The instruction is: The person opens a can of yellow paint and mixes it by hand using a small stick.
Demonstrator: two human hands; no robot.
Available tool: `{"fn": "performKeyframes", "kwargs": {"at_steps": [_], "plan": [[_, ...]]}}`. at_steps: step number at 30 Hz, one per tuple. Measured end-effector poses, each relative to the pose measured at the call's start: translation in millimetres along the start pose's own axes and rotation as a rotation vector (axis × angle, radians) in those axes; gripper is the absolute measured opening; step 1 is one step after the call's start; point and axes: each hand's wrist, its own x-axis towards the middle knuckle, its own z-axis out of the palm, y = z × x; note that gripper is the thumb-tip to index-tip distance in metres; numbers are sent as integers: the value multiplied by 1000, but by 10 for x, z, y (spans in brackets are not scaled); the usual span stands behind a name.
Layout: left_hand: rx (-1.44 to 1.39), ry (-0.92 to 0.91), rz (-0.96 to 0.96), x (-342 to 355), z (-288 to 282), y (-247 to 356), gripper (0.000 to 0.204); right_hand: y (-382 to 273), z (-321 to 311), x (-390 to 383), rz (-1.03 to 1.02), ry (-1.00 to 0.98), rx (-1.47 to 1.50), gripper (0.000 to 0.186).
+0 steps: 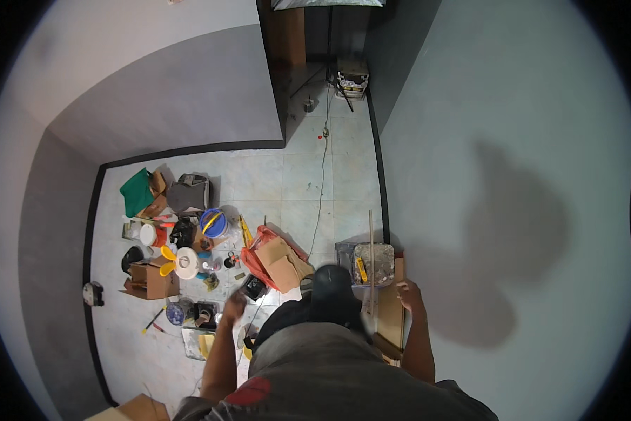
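My left hand (235,306) hangs at my left side, blurred, so its fingers cannot be made out. Beneath it on the tiled floor lies a black plastic bag (253,287). My right hand (409,295) is out at my right side with its fingers loosely bent and slightly apart; nothing shows in it. Closest to that hand are a brown board (390,317) and a grey, mortar-crusted slab or tray (376,264) with a yellow tool (360,269) on it. A long thin strip (371,231) lies across the slab.
Left of me stand an open cardboard box (162,279), a blue-rimmed bucket (213,223), a white stool with yellow parts (187,263) and a grey backpack (188,194). Flattened cardboard (282,263) lies on a red bag ahead. A cable (321,182) crosses the floor. At right rises a grey wall (512,105).
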Motion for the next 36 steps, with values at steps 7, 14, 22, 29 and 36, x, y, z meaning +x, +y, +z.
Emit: {"fn": "performKeyframes", "kwargs": {"at_steps": [7,14,22,29,36], "plan": [[-361,-65,90,1745,-1211,1172,51,-1052,-90,1808,-212,211,21,24],[364,-120,-124,2599,-807,1099,46,-1757,-360,4448,-88,196,26,28],[457,-233,-236,3459,-945,2433,39,-4421,-1347,6883,-329,185,-74,28],[98,289,-186,5977,-1385,4622,39,-5119,-1885,8285,-274,143,-112,32],[3,-76,-74,8948,-931,5221,42,-4434,-902,8898,25,-106,-15,30]]}}
